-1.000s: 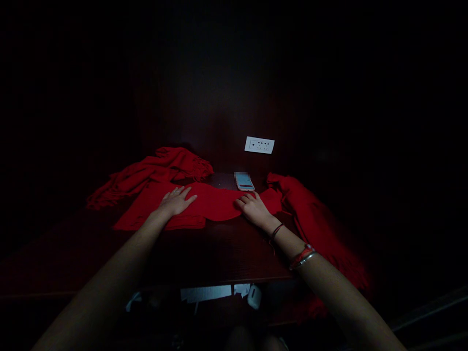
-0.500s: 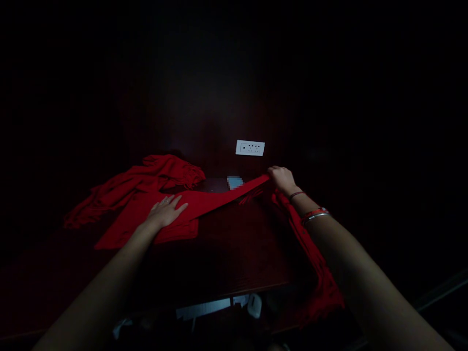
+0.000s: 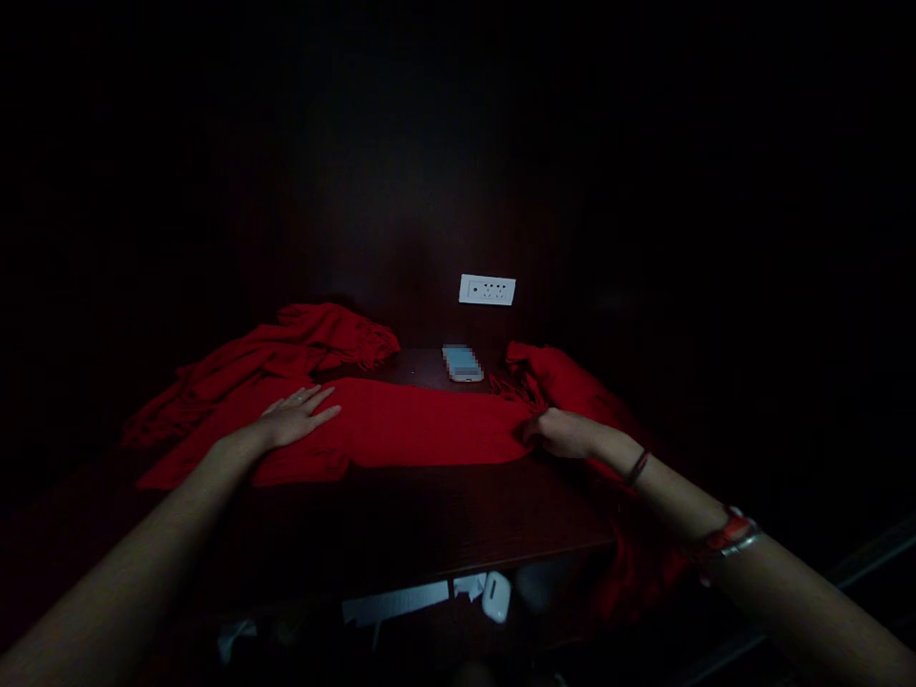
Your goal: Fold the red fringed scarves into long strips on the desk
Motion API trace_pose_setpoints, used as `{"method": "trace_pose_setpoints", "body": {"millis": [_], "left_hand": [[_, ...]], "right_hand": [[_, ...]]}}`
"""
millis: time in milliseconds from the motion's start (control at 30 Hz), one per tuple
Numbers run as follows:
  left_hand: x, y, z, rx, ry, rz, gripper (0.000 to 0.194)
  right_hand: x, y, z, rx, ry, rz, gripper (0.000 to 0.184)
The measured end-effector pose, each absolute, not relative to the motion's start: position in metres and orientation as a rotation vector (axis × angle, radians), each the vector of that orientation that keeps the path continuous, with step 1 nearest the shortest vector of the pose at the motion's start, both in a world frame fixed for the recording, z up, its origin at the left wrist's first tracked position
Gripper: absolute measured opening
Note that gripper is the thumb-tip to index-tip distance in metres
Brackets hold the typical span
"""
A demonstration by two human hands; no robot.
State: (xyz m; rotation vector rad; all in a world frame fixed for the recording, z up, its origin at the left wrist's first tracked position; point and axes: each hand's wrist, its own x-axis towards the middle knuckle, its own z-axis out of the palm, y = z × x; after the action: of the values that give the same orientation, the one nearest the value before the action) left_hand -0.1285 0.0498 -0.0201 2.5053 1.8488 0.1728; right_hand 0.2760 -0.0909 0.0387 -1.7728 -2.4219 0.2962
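A red fringed scarf (image 3: 429, 425) lies spread across the dark wooden desk (image 3: 458, 520). My left hand (image 3: 299, 418) rests flat on its left part, fingers spread. At the right, my right hand (image 3: 562, 432) is closed on the scarf's near edge, the fingertips partly hidden. Beyond that hand, more red cloth (image 3: 572, 382) with fringe lies bunched and hangs over the desk's right side. Behind my left hand is a crumpled heap of red fringed cloth (image 3: 307, 339); where it parts from the spread piece I cannot tell.
A phone (image 3: 464, 363) with a blurred screen lies at the back of the desk. Above it a white socket panel (image 3: 488, 290) is on the dark wall. Below the front edge, a white rounded case (image 3: 496, 597) and white papers (image 3: 397, 603) show. The surroundings are very dark.
My right hand has come down and nearer, laying the raised scarf end flat to the right. My left hand has slid left on the cloth. The phone shows more fully.
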Motion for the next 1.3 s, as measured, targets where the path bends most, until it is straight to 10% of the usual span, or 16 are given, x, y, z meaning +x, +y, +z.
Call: {"method": "trace_pose_setpoints", "body": {"millis": [133,367,633,1067,1300], "left_hand": [[-0.142,0.042,-0.014,2.492,1.764,0.086,0.069],[-0.146,0.041,-0.020,2.504,1.780,0.293,0.068],[-0.148,0.038,-0.021,2.504,1.799,0.473,0.064],[-0.147,0.043,-0.023,2.502,1.798,0.499,0.061],[-0.146,0.041,-0.020,2.481,1.813,0.448,0.058]], "right_hand": [[0.264,-0.069,0.061,-1.474,-2.590,0.677,0.025],[0.189,0.009,0.028,-1.498,-2.322,0.248,0.032],[0.130,0.046,0.016,-1.646,-2.451,0.498,0.022],[0.185,0.019,0.056,-1.304,-2.035,1.496,0.032],[0.253,-0.007,0.102,-1.712,-2.028,1.441,0.035]]}}
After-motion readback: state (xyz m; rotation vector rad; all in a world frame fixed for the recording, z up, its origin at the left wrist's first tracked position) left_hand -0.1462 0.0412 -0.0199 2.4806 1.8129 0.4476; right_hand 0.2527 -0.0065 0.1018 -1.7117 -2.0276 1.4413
